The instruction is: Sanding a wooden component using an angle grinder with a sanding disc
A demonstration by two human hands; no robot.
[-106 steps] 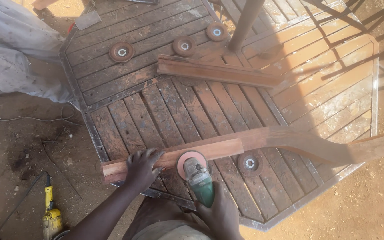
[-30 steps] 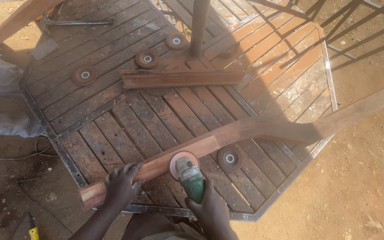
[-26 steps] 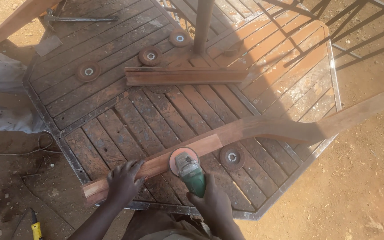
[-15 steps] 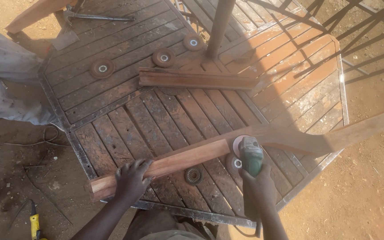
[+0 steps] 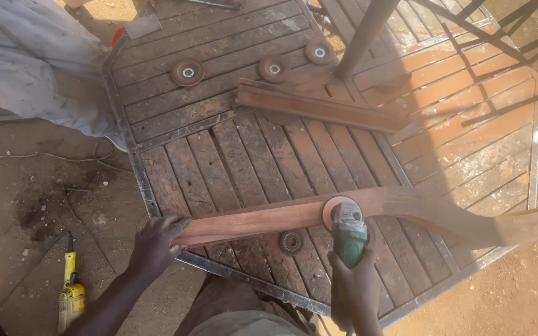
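Two hands on the job: our left hand [image 5: 155,244] has its grip closed over the near end of the long reddish plank [image 5: 263,219], pinning it down at the desk's front-left edge; our right hand [image 5: 355,289] has its grip wrapped tight around the body of the green angle grinder [image 5: 347,231]. Grinder disc [image 5: 337,204] sits on the plank's top face, roughly mid-length. Plank lies across the front of the slatted wooden desk [image 5: 231,162], its far end running off to the right past the metal rim. One loose disc [image 5: 292,242] rests on the slats just below the plank, left of the grinder. Second shorter plank [image 5: 320,106] lies further back, by the pole [image 5: 365,34]. Three more discs [image 5: 187,71] line up along the rear slats. Yellow tool [image 5: 70,292] lies on the dirt floor to the left, well apart from the desk.
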